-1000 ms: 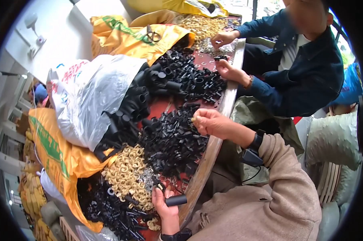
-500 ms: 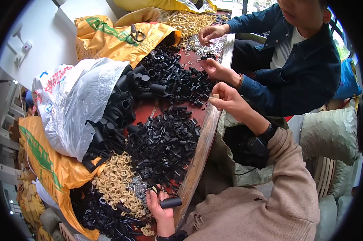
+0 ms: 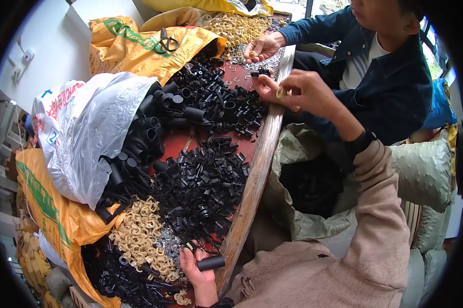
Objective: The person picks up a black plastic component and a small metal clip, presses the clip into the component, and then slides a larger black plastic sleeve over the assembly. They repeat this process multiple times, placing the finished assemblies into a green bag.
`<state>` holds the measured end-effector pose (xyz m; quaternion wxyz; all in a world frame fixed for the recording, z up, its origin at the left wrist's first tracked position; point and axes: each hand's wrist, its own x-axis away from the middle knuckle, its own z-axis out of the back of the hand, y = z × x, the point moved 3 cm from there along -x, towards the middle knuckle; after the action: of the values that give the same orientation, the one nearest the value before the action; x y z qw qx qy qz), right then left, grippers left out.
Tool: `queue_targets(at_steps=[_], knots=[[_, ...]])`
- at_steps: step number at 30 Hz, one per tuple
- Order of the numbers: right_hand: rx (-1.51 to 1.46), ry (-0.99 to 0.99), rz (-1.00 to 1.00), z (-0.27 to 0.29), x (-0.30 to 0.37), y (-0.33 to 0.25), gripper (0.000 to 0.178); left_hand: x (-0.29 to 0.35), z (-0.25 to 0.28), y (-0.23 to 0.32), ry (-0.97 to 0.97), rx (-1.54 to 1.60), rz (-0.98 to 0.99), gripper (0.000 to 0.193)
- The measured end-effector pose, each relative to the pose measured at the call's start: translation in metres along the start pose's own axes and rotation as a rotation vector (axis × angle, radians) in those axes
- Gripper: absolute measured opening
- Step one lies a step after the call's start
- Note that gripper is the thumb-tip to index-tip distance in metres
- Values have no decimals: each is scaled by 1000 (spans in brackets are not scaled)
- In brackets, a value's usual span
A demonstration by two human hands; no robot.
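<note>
Wood-edged red table (image 3: 253, 191); left hand (image 3: 194, 268) holds matte black cylinder (image 3: 211, 263).

Right hand (image 3: 313, 96) now farther forward

Plain white wall (image 3: 49, 49) left of the red-topped, wood-edged table (image 3: 258, 167). Bright clear-glass window (image 3: 322, 6) past its far end, pale grey floor (image 3: 336, 244) right of it.

The right arm (image 3: 374, 200), in a beige knit sleeve, bends at the elbow and reaches up and forward. The right hand (image 3: 313, 95) points leftward, thumb and fingertips pinched together. Well apart and lower, the left hand (image 3: 196, 269) lies palm up, fingers partly curled. Each wrist wears a black band (image 3: 360, 143).
</note>
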<state>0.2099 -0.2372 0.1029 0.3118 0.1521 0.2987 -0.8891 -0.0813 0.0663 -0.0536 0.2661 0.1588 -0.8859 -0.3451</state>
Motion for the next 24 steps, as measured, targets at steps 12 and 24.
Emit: queue_targets(at_steps=[12,24], knots=[[138,-21,38,-9,-25,27,27,0,8,-2,6,-8,0,17],[42,-72,-8,-26,-35,10,29,1,10,-2,33,4,-7,17]])
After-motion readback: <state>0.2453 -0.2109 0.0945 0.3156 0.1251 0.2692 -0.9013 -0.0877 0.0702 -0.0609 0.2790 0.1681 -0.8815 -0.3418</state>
